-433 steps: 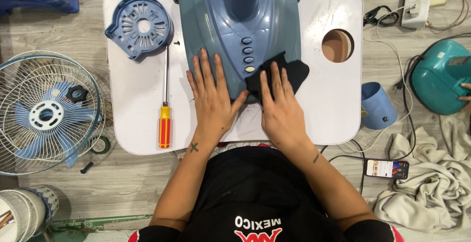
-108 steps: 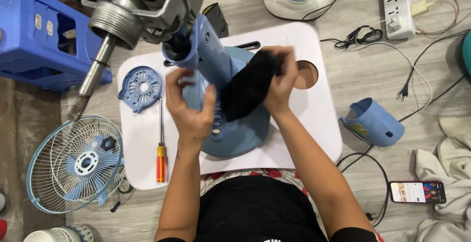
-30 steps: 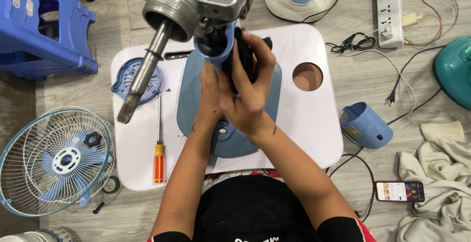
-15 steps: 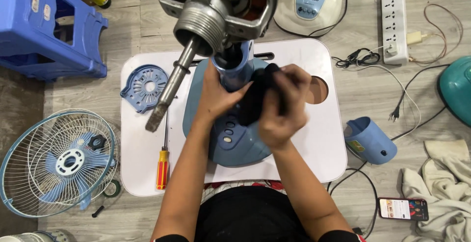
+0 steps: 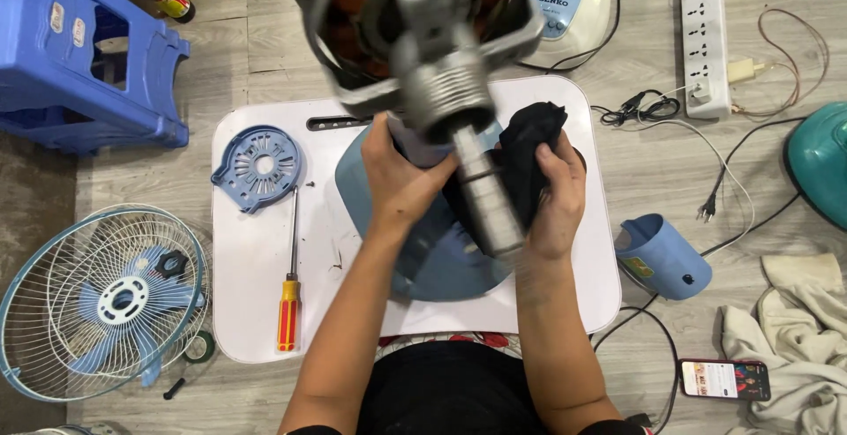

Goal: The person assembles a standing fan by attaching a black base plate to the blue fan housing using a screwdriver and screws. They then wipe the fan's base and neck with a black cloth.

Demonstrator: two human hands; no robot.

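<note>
A white counter (image 5: 265,311) fills the frame's centre, bearing a blue fan base (image 5: 423,250). A grey motor (image 5: 423,47) looms blurred at top centre. The left hand (image 5: 397,179) has its fingers wrapped round the base's neck; the right hand (image 5: 556,188) has its fingers closed on a black cloth (image 5: 529,148) against it. A blue stool (image 5: 79,56) stands upper left, a screwdriver (image 5: 289,294) lower left.

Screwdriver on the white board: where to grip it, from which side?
Take the screwdriver by its orange-and-yellow handle, coming from above. It lies flat on the white board with the handle toward the person, thin shaft pointing away; the handle is the thickest part, and both hands are off it.
</note>
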